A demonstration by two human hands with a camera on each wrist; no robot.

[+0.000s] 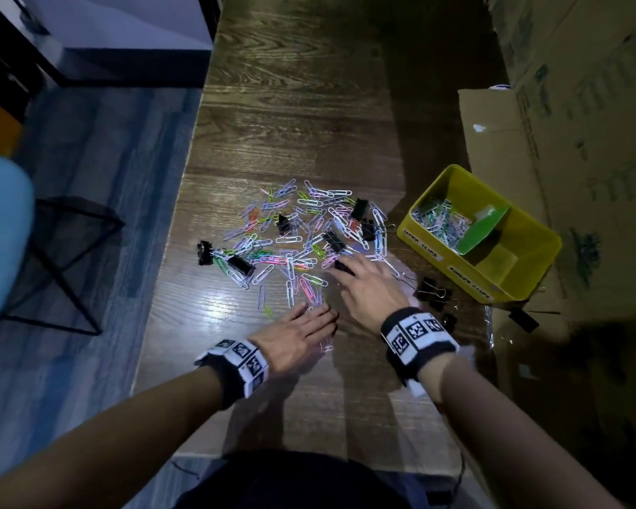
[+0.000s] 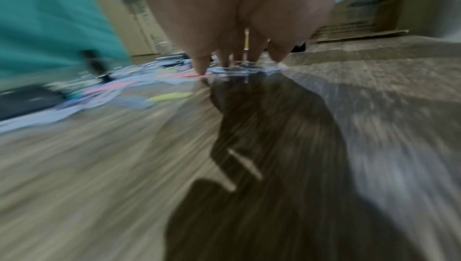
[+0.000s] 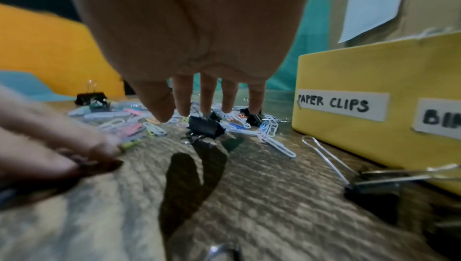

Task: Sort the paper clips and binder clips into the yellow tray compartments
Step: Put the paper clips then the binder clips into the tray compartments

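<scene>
A heap of coloured paper clips (image 1: 302,229) mixed with black binder clips (image 1: 241,266) lies mid-table. The yellow tray (image 1: 441,259) stands to its right; its far compartment, labelled PAPER CLIPS (image 3: 333,104), holds several paper clips (image 1: 441,220). My right hand (image 1: 346,270) reaches over the heap's near right edge, its straight fingers (image 3: 207,95) just above a black binder clip (image 3: 205,127). My left hand (image 1: 318,315) lies flat at the heap's near edge, fingertips (image 2: 202,68) on a few paper clips; that wrist view is blurred.
More binder clips (image 1: 432,290) lie in front of the tray. Cardboard boxes (image 1: 566,141) line the table's right side behind the tray. The table's left edge (image 1: 169,229) drops to the floor, with a teal chair (image 1: 1,236) beyond.
</scene>
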